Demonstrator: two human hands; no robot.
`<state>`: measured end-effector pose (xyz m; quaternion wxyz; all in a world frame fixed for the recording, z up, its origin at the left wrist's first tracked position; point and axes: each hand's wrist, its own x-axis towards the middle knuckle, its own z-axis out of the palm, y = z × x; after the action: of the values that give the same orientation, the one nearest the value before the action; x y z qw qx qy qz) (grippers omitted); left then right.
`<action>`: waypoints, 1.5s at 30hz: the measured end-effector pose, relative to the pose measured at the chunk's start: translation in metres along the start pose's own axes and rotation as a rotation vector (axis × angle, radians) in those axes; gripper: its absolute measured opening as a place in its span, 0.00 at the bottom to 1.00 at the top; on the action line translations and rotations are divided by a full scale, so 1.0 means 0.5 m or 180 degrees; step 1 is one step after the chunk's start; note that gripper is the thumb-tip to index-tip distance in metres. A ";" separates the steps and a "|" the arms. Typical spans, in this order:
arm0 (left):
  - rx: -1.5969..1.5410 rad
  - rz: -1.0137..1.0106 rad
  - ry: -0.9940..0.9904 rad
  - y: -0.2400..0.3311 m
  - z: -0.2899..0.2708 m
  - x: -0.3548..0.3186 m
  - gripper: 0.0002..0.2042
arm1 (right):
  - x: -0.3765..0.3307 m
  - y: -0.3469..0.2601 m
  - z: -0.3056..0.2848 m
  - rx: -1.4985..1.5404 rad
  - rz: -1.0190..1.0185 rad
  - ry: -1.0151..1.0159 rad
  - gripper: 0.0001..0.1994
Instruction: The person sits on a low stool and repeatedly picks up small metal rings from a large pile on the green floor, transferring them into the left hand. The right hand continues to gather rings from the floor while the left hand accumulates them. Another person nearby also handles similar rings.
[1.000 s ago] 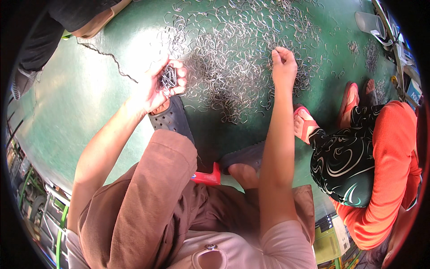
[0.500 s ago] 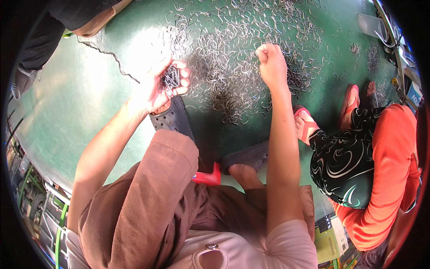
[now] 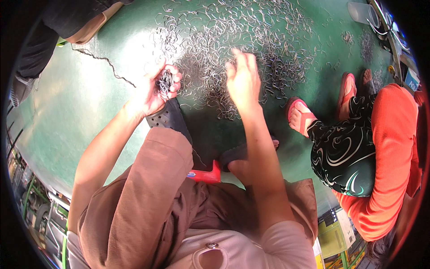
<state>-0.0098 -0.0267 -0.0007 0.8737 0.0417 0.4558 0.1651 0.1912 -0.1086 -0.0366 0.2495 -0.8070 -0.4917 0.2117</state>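
A wide scatter of small bent metal wire hooks (image 3: pixel 242 40) covers the green floor (image 3: pixel 80 103) in front of me. My left hand (image 3: pixel 157 89) is raised above my left shoe and is closed around a bunch of wire hooks (image 3: pixel 165 83). My right hand (image 3: pixel 243 80) hovers over the near edge of the scatter with its fingers spread, and I cannot see anything held in it.
A person in an orange top and patterned trousers (image 3: pixel 358 152) squats at the right, feet in red sandals (image 3: pixel 299 117). Another person's dark trouser leg (image 3: pixel 58 27) is at the top left. A crack (image 3: pixel 103 62) runs across the floor. A red low stool (image 3: pixel 205 174) sits beneath me.
My right hand has moved left across the hooks toward my left hand and its fingers have spread. My left hand has kept its bunch and stayed in place.
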 end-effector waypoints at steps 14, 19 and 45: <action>-0.0336 0.0345 -0.0059 0.035 -0.050 -0.032 0.14 | -0.020 0.122 -0.015 -0.0190 -0.0406 0.0449 0.14; -0.0355 0.0470 0.0099 0.039 -0.058 -0.047 0.13 | 0.038 0.173 -0.054 -0.0669 0.0161 0.0297 0.12; 0.0395 0.0001 -0.0093 -0.021 0.043 0.017 0.16 | 0.032 0.134 -0.044 0.3923 0.1863 0.1523 0.08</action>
<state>0.0145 -0.0324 0.0027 0.8759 0.0984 0.4523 0.1360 0.2569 -0.1246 -0.0618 0.6931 -0.6425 0.0214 0.3262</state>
